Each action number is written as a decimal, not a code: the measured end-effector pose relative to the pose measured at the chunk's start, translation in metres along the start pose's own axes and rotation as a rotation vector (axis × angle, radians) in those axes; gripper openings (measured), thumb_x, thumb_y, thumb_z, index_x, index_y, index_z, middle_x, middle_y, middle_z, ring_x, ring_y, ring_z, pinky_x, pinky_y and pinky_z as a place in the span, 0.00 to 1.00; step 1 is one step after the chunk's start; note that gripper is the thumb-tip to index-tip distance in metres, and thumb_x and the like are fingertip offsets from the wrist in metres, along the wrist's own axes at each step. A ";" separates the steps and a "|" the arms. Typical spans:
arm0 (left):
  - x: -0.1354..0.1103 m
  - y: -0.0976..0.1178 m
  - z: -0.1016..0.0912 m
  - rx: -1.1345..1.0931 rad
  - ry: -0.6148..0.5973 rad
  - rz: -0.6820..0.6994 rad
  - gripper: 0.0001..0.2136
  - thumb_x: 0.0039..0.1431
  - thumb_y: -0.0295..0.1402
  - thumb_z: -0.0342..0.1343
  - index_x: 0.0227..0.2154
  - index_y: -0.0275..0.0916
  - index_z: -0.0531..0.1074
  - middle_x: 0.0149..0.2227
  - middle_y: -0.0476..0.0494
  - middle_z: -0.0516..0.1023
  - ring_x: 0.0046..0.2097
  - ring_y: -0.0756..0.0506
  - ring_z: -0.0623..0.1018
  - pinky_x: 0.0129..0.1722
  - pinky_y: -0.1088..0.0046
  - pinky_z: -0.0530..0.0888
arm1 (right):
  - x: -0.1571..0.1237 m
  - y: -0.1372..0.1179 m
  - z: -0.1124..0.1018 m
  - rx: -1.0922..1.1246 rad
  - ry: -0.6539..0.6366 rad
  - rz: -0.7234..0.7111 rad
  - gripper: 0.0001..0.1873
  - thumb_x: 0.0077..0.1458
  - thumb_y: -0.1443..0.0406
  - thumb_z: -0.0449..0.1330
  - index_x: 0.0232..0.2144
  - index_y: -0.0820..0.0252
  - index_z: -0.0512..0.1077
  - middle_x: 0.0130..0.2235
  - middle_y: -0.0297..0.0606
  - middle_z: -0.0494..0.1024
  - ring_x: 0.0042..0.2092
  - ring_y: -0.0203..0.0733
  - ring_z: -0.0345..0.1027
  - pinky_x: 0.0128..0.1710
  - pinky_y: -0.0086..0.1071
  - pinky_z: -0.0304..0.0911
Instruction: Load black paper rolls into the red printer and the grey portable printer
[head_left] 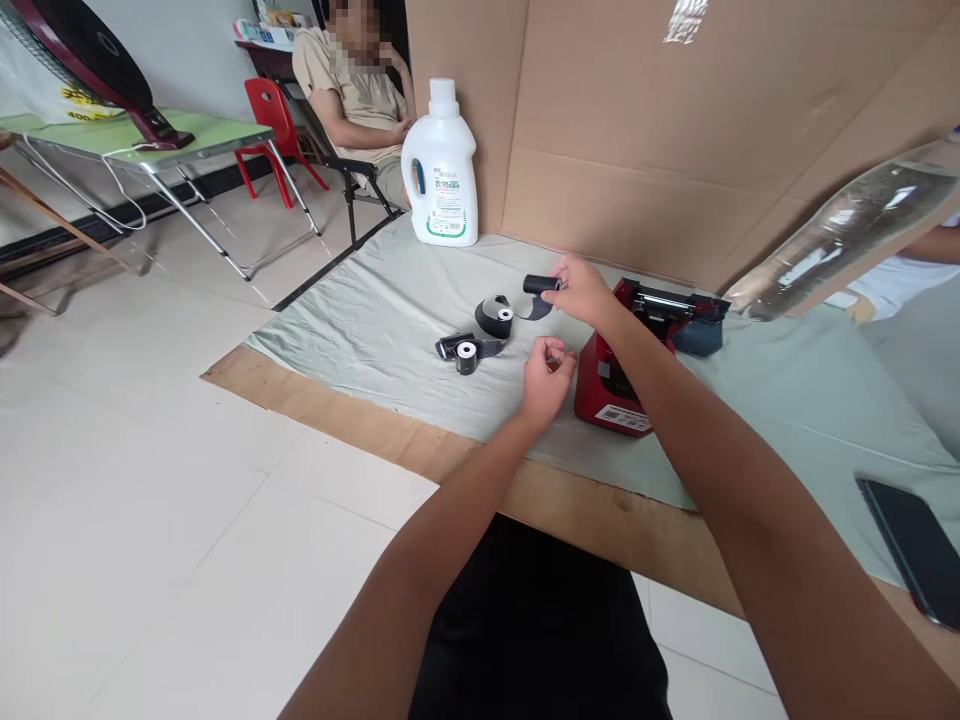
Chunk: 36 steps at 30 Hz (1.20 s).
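Observation:
A roll of black ribbon (540, 284) is pinched in my right hand (581, 290), above the cloth-covered table. A dark strip hangs from it toward a second ribbon roll (495, 320) with a white core. Closer to me lies another black roll (466, 358), white core showing, beside a dark crumpled piece. My left hand (549, 370) is held low with its fingers curled together; what they hold, if anything, is hidden. Just right of that hand stands a red machine (615, 390) with its top raised, looking like a label printer, partly covered by my right forearm.
A white detergent bottle (444, 180) stands at the table's back left, before a cardboard wall (637, 110). A phone (911, 545) lies at the right edge. Beyond are a seated person (356, 100), a fan (97, 60) on a green table, and another person's arm at right.

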<state>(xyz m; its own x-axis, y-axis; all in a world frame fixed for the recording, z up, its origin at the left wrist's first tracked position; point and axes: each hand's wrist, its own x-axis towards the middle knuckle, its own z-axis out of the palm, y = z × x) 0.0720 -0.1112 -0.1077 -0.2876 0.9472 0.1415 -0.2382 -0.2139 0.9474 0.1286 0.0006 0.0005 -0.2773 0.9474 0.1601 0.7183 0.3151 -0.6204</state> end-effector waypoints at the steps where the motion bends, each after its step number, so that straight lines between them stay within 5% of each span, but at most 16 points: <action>1: 0.001 0.001 0.000 -0.005 0.004 0.012 0.09 0.61 0.27 0.61 0.36 0.42 0.66 0.29 0.54 0.69 0.32 0.50 0.70 0.38 0.71 0.70 | -0.016 0.001 -0.011 0.091 -0.004 -0.044 0.18 0.52 0.69 0.66 0.46 0.57 0.71 0.46 0.41 0.79 0.39 0.44 0.76 0.42 0.39 0.74; 6: -0.001 0.005 -0.001 -0.051 -0.040 0.109 0.11 0.61 0.30 0.65 0.36 0.43 0.66 0.32 0.52 0.70 0.33 0.50 0.71 0.36 0.71 0.69 | -0.104 0.015 -0.078 0.453 -0.081 -0.139 0.17 0.56 0.57 0.67 0.47 0.49 0.71 0.40 0.34 0.79 0.29 0.38 0.67 0.30 0.35 0.66; 9: -0.009 0.010 -0.003 0.044 -0.145 0.248 0.13 0.60 0.33 0.66 0.44 0.44 0.68 0.34 0.53 0.70 0.29 0.52 0.67 0.32 0.73 0.67 | -0.134 0.034 -0.112 0.394 -0.137 -0.077 0.16 0.57 0.55 0.65 0.48 0.50 0.76 0.39 0.37 0.79 0.32 0.42 0.69 0.33 0.38 0.67; 12: -0.019 0.017 -0.006 0.267 -0.311 0.504 0.17 0.59 0.36 0.66 0.50 0.44 0.71 0.42 0.46 0.75 0.36 0.47 0.73 0.39 0.70 0.71 | -0.138 0.056 -0.128 0.152 -0.126 0.023 0.14 0.59 0.58 0.61 0.46 0.54 0.78 0.39 0.40 0.80 0.38 0.48 0.72 0.41 0.43 0.70; 17: -0.030 0.023 -0.007 0.611 -0.503 0.841 0.17 0.61 0.39 0.59 0.52 0.42 0.73 0.53 0.37 0.80 0.54 0.37 0.75 0.56 0.55 0.71 | -0.126 0.075 -0.122 -0.115 -0.110 0.103 0.14 0.60 0.62 0.59 0.47 0.57 0.77 0.47 0.44 0.82 0.48 0.54 0.74 0.51 0.45 0.69; 24: -0.036 0.023 -0.007 0.772 -0.561 0.969 0.08 0.60 0.38 0.59 0.27 0.43 0.76 0.61 0.44 0.80 0.60 0.34 0.69 0.58 0.49 0.68 | -0.123 0.085 -0.113 0.060 -0.193 0.188 0.11 0.58 0.62 0.65 0.43 0.55 0.74 0.43 0.43 0.83 0.43 0.52 0.77 0.44 0.42 0.70; 29: -0.037 0.024 -0.010 0.770 -0.539 1.043 0.07 0.62 0.37 0.58 0.33 0.46 0.82 0.49 0.46 0.87 0.54 0.36 0.75 0.53 0.52 0.69 | -0.124 0.091 -0.113 0.043 -0.199 0.189 0.12 0.56 0.64 0.65 0.43 0.56 0.72 0.48 0.45 0.82 0.46 0.52 0.76 0.47 0.43 0.69; 36: -0.033 0.025 -0.014 0.777 -0.463 1.055 0.08 0.63 0.35 0.58 0.35 0.46 0.83 0.43 0.49 0.88 0.44 0.41 0.76 0.44 0.57 0.70 | -0.127 0.076 -0.097 -0.374 -0.177 0.081 0.19 0.63 0.68 0.54 0.54 0.54 0.75 0.52 0.47 0.81 0.60 0.63 0.66 0.61 0.58 0.56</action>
<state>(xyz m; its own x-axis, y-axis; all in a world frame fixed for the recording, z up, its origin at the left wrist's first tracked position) 0.0624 -0.1516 -0.0925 0.3602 0.4478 0.8184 0.5118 -0.8283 0.2280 0.2801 -0.0906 0.0074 -0.2924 0.9558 -0.0325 0.9153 0.2699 -0.2989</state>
